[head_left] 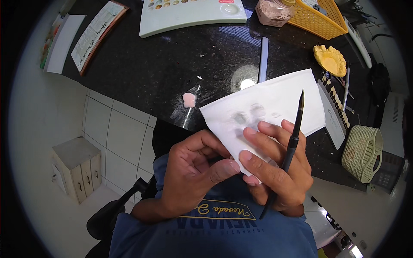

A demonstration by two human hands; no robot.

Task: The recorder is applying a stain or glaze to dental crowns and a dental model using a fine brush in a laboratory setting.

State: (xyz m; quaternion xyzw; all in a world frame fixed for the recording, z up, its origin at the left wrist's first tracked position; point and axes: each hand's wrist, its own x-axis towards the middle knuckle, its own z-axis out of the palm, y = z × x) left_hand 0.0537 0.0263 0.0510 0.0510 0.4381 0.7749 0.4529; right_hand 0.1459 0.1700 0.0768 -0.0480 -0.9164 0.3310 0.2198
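Observation:
A folded white paper napkin (301,96) with faint grey smudges spreads over the bench edge in front of me. My left hand (193,170) pinches its near left edge between thumb and curled fingers. Across its near corner lies my right hand (279,172), fingertips pressing on the paper. A slim black brush (291,148) rests between the fingers of that hand, its pointed tip upward. Whether anything sits inside the napkin's near corner is hidden by the fingers. Left of the napkin, a pale pink blob (189,100) sits on the bench.
The dark bench (150,71) carries a white palette (193,22), a jar of pink powder (275,13), a yellow basket (320,23) and a yellow dental cast (330,60). A tooth shade guide (333,114) and a woven green basket (362,152) stand right. A grey-blue strip (263,58) lies behind the napkin.

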